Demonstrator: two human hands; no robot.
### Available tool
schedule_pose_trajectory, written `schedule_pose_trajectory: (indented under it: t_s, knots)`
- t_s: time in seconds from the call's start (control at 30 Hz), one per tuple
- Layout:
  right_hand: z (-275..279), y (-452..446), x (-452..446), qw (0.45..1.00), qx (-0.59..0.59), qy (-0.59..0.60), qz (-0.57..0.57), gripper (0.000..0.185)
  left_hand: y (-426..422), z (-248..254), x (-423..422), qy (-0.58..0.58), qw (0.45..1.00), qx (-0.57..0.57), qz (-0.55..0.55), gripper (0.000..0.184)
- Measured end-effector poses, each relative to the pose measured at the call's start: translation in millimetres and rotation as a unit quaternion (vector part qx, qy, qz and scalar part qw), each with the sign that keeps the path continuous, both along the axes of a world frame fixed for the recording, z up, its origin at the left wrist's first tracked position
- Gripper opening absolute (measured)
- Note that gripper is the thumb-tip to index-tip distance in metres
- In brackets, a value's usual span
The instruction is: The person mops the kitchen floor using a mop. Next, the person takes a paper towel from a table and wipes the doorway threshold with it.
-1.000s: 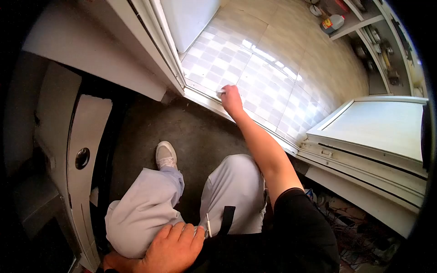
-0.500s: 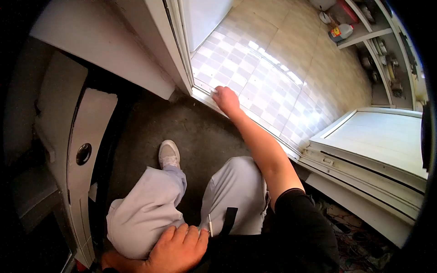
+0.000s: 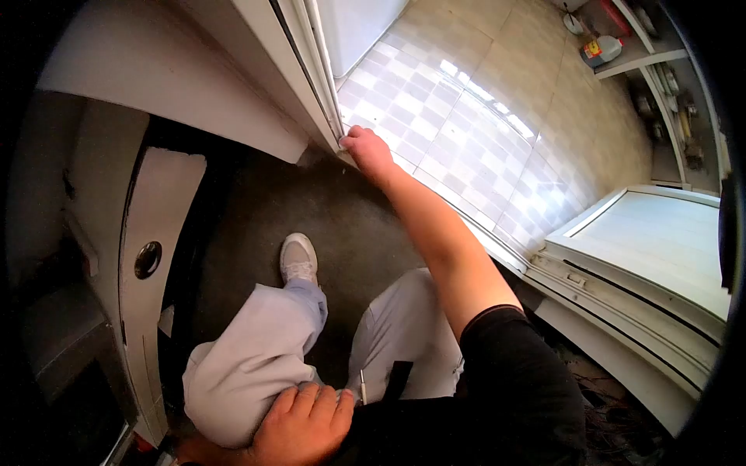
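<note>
My right hand reaches out to the left end of the white door sill, at the foot of the door frame. Its fingers are closed, and a small pale bit shows at their tips, too little to name. The fingertips are by the corner where sill and frame meet; whether they touch it I cannot tell. My left hand lies on my trouser leg near the waist, fingers stretched out and holding nothing. A light drawstring end hangs beside it.
Checkered floor tiles lie beyond the sill. At right is a white door panel; shelves hold a labelled jug. A pale panel with a round fitting stands at left. My shoe rests on dark floor.
My right hand has moved left along the sill to the frame's corner. The view has shifted slightly. My left hand stays on my leg.
</note>
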State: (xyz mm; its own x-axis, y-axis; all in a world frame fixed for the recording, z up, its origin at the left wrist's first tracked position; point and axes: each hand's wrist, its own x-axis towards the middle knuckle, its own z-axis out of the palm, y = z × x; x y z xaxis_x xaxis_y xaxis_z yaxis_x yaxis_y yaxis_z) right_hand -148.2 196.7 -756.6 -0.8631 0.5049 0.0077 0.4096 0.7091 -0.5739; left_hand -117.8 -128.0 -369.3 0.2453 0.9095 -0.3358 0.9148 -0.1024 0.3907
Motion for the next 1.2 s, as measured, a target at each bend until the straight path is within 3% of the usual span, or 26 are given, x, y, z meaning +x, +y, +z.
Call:
schedule_pose_trajectory:
  t_s: [0.23, 0.27, 0.33, 0.37, 0.4, 0.43, 0.47, 0.57, 0.63, 0.7, 0.73, 0.83, 0.93, 1.07, 1.2]
  knots:
    - [30, 9, 17, 0.969, 0.085, -0.176, 0.151, 0.019, 0, 12, 3, 0.022, 0.999, 0.015, 0.032, 0.034]
    - [-7, 16, 25, 0.982, 0.007, -0.171, 0.081, 0.017, 1, 13, 4, 0.021, 0.999, 0.023, 0.033, 0.032]
    - [42, 26, 63, 0.952, -0.015, -0.288, 0.105, 0.018, 2, 16, 6, 0.017, 0.999, 0.036, 0.034, 0.03]
    - [48, 42, 90, 0.9, 0.031, -0.382, 0.209, 0.017, 2, 18, 6, 0.017, 0.998, 0.042, 0.031, 0.028]
    - [17, 72, 125, 0.807, 0.169, -0.466, 0.321, 0.024, 2, 20, 5, 0.017, 0.998, 0.048, 0.027, 0.026]
    - [29, 82, 146, 0.761, 0.262, -0.587, 0.085, 0.023, 3, 20, 4, 0.015, 0.998, 0.055, 0.023, 0.024]
    - [50, 114, 168, 0.793, 0.214, -0.571, -0.001, 0.021, 3, 21, 5, 0.012, 0.998, 0.056, 0.025, 0.023]
    - [124, 136, 203, 0.867, 0.287, -0.4, -0.08, 0.013, 9, 23, 4, 0.009, 0.998, 0.063, 0.02, 0.02]
    - [135, 120, 209, 0.905, 0.176, -0.364, -0.129, 0.019, 14, 26, 3, 0.009, 0.998, 0.06, 0.008, 0.02]
    - [92, 95, 228, 0.958, 0.007, -0.265, -0.112, 0.016, 17, 28, 4, 0.006, 0.999, 0.051, -0.003, 0.02]
    - [67, 72, 235, 0.966, -0.004, -0.249, -0.066, 0.015, 18, 28, 4, 0.005, 0.999, 0.048, -0.01, 0.02]
    - [60, 8, 239, 0.953, -0.065, -0.296, -0.027, 0.017, 23, 30, 5, 0.016, 0.999, 0.046, -0.008, 0.02]
    - [57, 7, 240, 0.947, -0.039, -0.299, -0.108, 0.019, 24, 28, 5, 0.018, 0.998, 0.051, -0.014, 0.02]
    - [72, 25, 225, 0.934, 0.061, -0.181, -0.302, 0.019, 25, 19, -7, 0.015, 0.997, 0.066, -0.031, 0.021]
    - [60, 65, 236, 0.922, -0.114, -0.121, -0.349, 0.03, 29, 17, -19, 0.024, 0.996, 0.074, -0.054, 0.02]
